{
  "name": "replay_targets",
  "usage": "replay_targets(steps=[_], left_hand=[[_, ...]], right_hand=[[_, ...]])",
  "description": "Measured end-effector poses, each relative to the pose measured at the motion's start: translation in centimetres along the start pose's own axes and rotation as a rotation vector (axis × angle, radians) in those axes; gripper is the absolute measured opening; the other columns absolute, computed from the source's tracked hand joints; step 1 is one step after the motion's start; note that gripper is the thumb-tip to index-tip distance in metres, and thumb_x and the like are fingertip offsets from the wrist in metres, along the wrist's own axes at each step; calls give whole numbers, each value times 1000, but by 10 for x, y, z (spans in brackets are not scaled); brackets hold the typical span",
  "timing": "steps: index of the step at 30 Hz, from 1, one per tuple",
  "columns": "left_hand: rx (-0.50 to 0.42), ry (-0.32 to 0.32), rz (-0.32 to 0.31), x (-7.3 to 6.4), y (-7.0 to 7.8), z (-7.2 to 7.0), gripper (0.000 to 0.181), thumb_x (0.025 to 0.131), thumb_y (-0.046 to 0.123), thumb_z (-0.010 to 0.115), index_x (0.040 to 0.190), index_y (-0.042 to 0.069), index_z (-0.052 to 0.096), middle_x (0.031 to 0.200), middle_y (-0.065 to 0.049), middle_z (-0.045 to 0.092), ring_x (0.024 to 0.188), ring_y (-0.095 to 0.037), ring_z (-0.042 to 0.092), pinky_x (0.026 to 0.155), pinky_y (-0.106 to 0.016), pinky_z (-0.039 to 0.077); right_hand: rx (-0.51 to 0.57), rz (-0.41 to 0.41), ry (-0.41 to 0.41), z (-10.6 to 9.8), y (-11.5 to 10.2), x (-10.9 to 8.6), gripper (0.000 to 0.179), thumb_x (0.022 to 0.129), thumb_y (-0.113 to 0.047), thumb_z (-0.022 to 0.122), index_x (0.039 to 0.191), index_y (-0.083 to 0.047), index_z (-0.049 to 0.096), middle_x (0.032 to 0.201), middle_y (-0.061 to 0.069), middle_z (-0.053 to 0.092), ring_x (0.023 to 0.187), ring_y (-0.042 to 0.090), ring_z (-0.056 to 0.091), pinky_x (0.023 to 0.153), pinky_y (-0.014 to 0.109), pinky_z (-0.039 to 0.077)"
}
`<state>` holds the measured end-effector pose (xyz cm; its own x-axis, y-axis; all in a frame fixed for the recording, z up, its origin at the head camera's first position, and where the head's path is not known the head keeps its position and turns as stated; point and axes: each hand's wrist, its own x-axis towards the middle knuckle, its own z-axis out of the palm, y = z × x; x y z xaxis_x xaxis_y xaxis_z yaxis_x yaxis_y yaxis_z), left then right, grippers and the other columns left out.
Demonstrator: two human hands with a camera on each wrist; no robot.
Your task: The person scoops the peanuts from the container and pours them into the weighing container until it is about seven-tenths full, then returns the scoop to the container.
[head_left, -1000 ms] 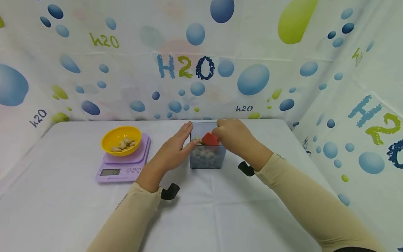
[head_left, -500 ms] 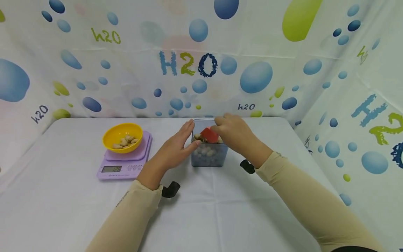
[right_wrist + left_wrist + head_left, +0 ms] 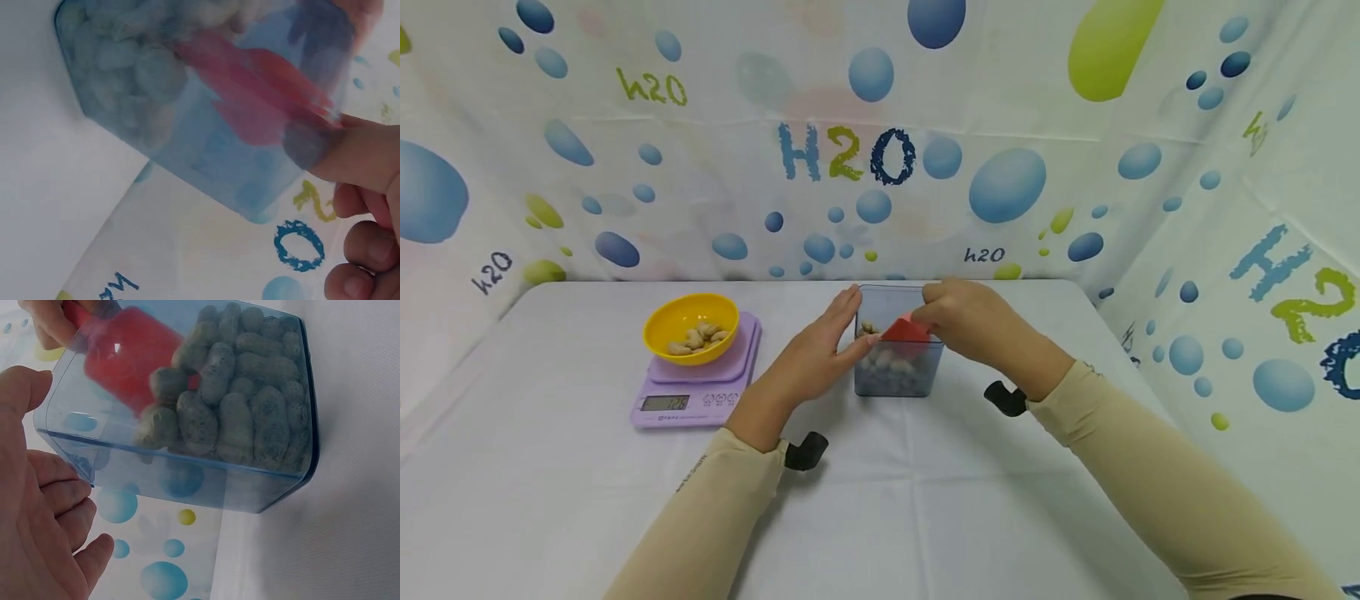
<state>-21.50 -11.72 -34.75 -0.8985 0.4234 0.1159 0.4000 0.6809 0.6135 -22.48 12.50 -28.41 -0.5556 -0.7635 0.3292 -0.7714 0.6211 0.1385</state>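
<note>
A transparent blue-tinted bin (image 3: 891, 385) stands on the table, its lower part filled with unshelled peanuts (image 3: 234, 425). My left hand (image 3: 808, 354) lies along the bin's left side with fingers extended, its thumb by the front rim. With curled fingers my right hand (image 3: 973, 325) grips a red scoop (image 3: 907, 330) by its handle at the bin's right rim. The scoop's head is inside the bin, tilted down to the left. Through the wall in the left wrist view, its front edge meets the peanuts. The grip covers most of the handle.
Left of the bin sits a purple kitchen scale (image 3: 700, 404) with a lit-free grey display (image 3: 665, 403). On it rests a yellow bowl (image 3: 662, 321) holding several peanuts (image 3: 703, 333). A white cloth covers the table, and a patterned curtain (image 3: 730, 200) hangs behind.
My right hand has shifted slightly right and down with the scoop, whose head now tilts differently inside the bin. The left hand stays at the bin's side. Bowl and scale are unmoved.
</note>
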Motion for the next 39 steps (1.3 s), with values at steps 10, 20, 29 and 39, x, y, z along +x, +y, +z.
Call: replay_targets(steps=[10,20,29,39], left_hand=[[3,-6,-5,1,2,-2,79,99,60,41,160,20,11,166,9,3,153,-15,6,122,-49,18],[2,-15,-18,0,2,-2,79,98,60,42,160,21,10,166,9,4,153,-15,8,122,-49,18],[-7,-27,-28,1,1,0,81,96,66,39,159,28,6,165,13,1,153,-13,6,123,-48,17],[-9,-24,-28,0,3,-2,80,96,65,40,159,29,6,165,12,2,153,-13,6,122,-48,18]], right_hand=[[116,96,-25,14,1,5,18,81,0,77,94,-12,80,76,3,61,70,17,58,62,25,52],[165,298,-135,19,2,10,24,86,-16,77,110,-13,77,87,3,67,78,17,61,69,28,55],[256,373,-223,7,3,12,29,86,-21,77,114,-13,76,95,3,69,85,18,60,73,32,53],[261,450,-200,10,0,11,28,89,-19,74,116,-15,75,102,4,71,87,19,62,72,32,55]])
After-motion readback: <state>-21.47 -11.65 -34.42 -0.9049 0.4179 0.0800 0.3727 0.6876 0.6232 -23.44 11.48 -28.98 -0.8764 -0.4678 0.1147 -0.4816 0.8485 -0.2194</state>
